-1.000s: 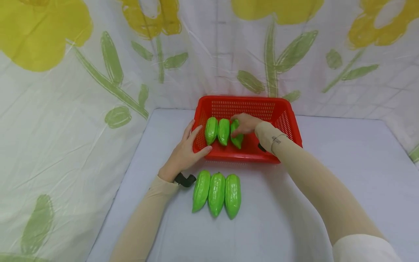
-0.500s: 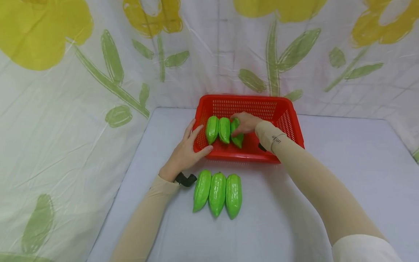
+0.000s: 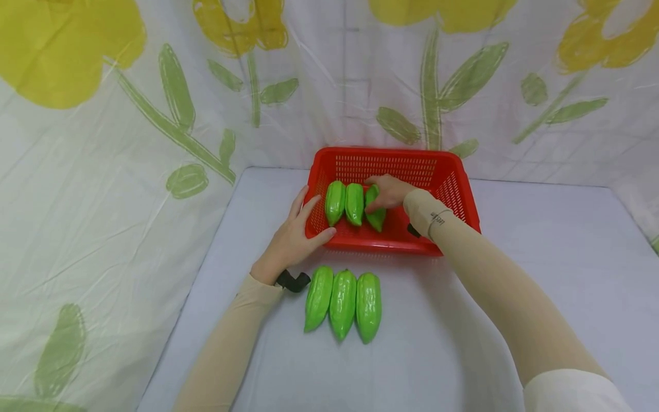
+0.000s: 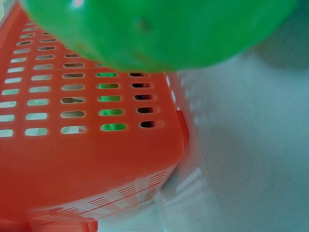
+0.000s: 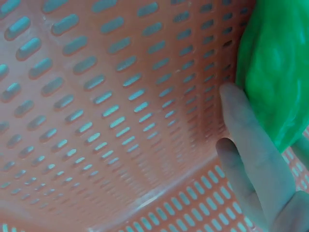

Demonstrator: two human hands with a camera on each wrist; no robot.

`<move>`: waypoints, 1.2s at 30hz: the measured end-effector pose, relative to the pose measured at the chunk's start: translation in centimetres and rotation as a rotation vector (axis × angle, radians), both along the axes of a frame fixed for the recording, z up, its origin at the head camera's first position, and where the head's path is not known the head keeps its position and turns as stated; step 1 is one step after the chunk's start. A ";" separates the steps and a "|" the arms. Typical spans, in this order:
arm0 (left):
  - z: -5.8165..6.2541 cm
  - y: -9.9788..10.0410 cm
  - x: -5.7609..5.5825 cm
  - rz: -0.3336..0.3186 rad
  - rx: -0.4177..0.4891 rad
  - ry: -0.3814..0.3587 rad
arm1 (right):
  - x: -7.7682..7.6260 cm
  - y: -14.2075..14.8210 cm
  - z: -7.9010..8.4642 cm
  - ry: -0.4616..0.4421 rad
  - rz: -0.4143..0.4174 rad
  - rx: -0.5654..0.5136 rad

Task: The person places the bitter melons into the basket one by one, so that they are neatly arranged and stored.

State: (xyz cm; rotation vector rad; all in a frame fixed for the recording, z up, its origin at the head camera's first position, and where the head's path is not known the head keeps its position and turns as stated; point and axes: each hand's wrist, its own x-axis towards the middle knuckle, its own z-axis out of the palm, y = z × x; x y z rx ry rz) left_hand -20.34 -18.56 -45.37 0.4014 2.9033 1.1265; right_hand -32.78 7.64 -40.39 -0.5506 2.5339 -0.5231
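In the head view, my right hand (image 3: 390, 191) reaches into a red plastic basket (image 3: 381, 246) and grips a glossy green ridged fruit (image 3: 377, 217). The right wrist view shows its fingers (image 5: 256, 154) along the side of that fruit (image 5: 277, 67). Two similar fruits (image 3: 335, 203) lie side by side to its left in the basket. My left hand (image 3: 290, 240) spreads over the basket's front left corner, thumb at the front rim and fingers at the left rim. Three more green fruits (image 3: 342, 303) lie in a row on the table before the basket.
The white table (image 3: 427, 343) carries the basket near its back edge. A cloth with a flower print (image 3: 329, 74) hangs behind and on the left. In the left wrist view, a green fruit (image 4: 159, 34) looms close beside the slotted basket wall (image 4: 96, 164).
The head view has shifted very slightly. Both hands, the basket and the fruits keep nearly the same places, the right hand still gripping the same fruit.
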 end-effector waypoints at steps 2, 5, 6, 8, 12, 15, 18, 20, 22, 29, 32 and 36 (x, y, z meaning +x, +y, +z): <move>0.0 0.0 0.0 -0.001 0.002 -0.001 | 0.0 0.0 0.0 0.000 -0.003 0.002; 0.1 0.0 0.1 -0.003 0.006 -0.002 | 0.0 0.0 0.0 0.003 -0.012 -0.001; 0.1 0.0 0.1 -0.003 0.008 -0.002 | 0.0 0.1 0.0 0.005 -0.015 -0.003; 0.1 0.0 0.1 -0.004 0.009 0.000 | 0.0 0.1 0.0 0.009 -0.019 -0.006; 0.1 0.0 0.1 -0.002 0.011 0.002 | 0.0 0.0 0.0 0.013 -0.019 -0.004; 0.1 0.0 0.1 0.000 0.011 0.000 | -0.1 0.0 0.0 0.011 -0.014 0.004; 0.1 0.0 0.1 -0.001 0.010 0.000 | -0.2 0.1 -0.1 0.009 -0.011 0.004; 0.1 0.0 0.0 -0.001 0.007 0.001 | -0.2 0.2 -0.1 0.007 -0.013 0.001; 0.1 0.0 0.0 -0.001 0.005 0.003 | -0.3 0.2 -0.1 0.003 -0.017 -0.003; 0.2 0.0 0.0 -0.003 0.002 0.006 | -0.4 0.3 0.1 0.022 -0.016 -0.016; 0.1 0.0 0.0 -0.003 0.003 0.005 | -0.4 0.3 0.3 0.026 -0.016 -0.013; 0.0 -0.1 -0.1 -0.003 0.006 0.002 | -0.2 0.4 0.6 0.024 -0.016 -0.006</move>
